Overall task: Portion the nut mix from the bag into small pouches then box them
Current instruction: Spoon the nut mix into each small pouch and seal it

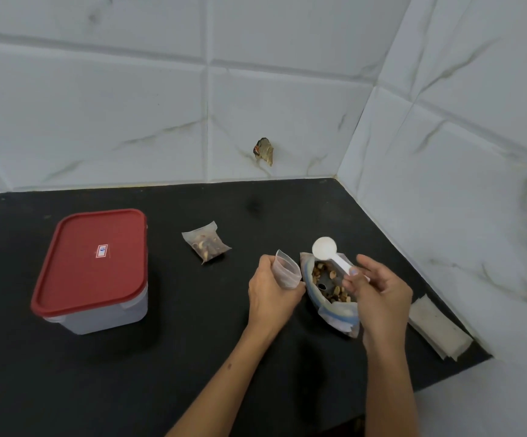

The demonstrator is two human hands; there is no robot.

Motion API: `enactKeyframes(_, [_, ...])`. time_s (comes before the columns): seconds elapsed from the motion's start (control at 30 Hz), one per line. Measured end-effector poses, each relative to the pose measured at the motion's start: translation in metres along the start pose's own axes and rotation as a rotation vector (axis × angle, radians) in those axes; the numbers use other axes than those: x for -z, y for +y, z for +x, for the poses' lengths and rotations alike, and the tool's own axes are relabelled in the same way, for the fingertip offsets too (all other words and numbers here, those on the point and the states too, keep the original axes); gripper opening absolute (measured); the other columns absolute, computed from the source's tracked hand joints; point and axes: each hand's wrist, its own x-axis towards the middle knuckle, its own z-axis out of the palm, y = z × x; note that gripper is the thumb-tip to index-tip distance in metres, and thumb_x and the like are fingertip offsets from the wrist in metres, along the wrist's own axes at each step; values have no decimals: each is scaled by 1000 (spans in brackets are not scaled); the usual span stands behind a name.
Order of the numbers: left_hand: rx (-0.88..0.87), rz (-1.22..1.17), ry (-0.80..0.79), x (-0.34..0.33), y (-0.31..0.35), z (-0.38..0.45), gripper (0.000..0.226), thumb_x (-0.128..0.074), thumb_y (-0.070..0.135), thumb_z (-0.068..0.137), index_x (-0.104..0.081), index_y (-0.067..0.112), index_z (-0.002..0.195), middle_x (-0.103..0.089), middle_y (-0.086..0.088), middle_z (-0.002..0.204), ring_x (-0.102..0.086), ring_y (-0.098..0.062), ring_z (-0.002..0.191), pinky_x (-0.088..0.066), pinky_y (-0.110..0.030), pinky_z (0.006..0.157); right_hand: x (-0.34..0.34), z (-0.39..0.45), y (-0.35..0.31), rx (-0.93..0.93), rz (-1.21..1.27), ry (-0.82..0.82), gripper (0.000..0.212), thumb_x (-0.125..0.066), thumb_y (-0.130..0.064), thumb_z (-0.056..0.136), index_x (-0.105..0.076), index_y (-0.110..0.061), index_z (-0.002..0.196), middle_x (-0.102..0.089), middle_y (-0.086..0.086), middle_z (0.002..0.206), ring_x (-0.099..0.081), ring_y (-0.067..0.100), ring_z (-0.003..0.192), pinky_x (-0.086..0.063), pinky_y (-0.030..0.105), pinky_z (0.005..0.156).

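Note:
An open zip bag of nut mix (330,287) lies on the black counter, mouth up, nuts showing inside. My right hand (378,291) holds a white plastic scoop (325,249) by its handle above the bag; the scoop's bowl looks empty. My left hand (271,291) holds a small clear pouch (286,269) upright just left of the bag, its mouth open. A filled small pouch (207,241) lies on the counter farther back. A clear box with a red lid (93,266), lid on, stands at the left.
A stack of flat empty pouches (438,326) lies at the right against the tiled wall. The black counter (193,326) ends at walls behind and on the right. A hole in the back wall tile (263,151) sits above the counter.

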Motion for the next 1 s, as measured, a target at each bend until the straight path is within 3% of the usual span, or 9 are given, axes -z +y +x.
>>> enactKeyframes(0.13, [34, 10, -51, -10, -2, -4, 36, -77, 23, 73, -46, 22, 91, -53, 13, 84, -53, 0, 79, -53, -27, 69, 11, 9, 17, 4, -282, 55, 27, -60, -4, 89, -67, -12, 114, -67, 8, 111, -65, 22, 100, -52, 40, 91])
enactKeyframes(0.23, [40, 17, -66, -19, -1, -2, 33, -75, 21, 73, -47, 20, 91, -55, 10, 86, -56, -7, 84, -50, -26, 72, 15, 12, 22, 53, -414, 73, 26, -59, -4, 90, -68, -9, 113, -67, 8, 111, -62, 18, 99, -49, 29, 87])
enactKeyframes(0.37, [40, 33, -62, -32, 1, 1, 35, -77, 27, 72, -48, 20, 91, -56, 5, 93, -57, -10, 87, -52, -29, 75, 18, 25, 24, 75, -570, 43, 25, -59, -3, 90, -68, -7, 113, -67, 11, 114, -61, 22, 103, -48, 32, 89])
enactKeyframes(0.47, [46, 62, -39, -39, 6, 7, 38, -78, 29, 71, -49, 19, 93, -55, 2, 97, -56, -12, 91, -52, -31, 80, 21, 37, 22, 97, -692, -2, 25, -58, -4, 90, -69, -10, 112, -67, 10, 111, -61, 20, 99, -46, 26, 83])
enactKeyframes(0.63, [70, 99, 5, -48, 16, 15, 39, -78, 27, 71, -50, 18, 97, -53, 1, 101, -54, -13, 95, -50, -31, 82, 26, 68, 5, -56, -998, -269, 35, -64, -6, 86, -62, -12, 121, -62, 11, 117, -59, 25, 106, -50, 36, 92])
enactKeyframes(0.73, [90, 120, 39, -53, 19, 17, 39, -78, 27, 71, -50, 18, 97, -53, 2, 103, -53, -12, 95, -48, -28, 79, 22, 77, 3, -74, -1069, -405, 33, -62, -9, 88, -62, -14, 121, -60, 8, 117, -59, 21, 104, -50, 32, 89])
enactKeyframes(1.0, [176, 240, 70, -54, 18, 12, 39, -77, 36, 72, -49, 20, 92, -52, 2, 101, -51, -13, 94, -41, -25, 72, 27, 86, 6, -5, -1198, -469, 32, -62, -15, 89, -59, -12, 120, -61, 8, 112, -59, 18, 97, -48, 25, 75])
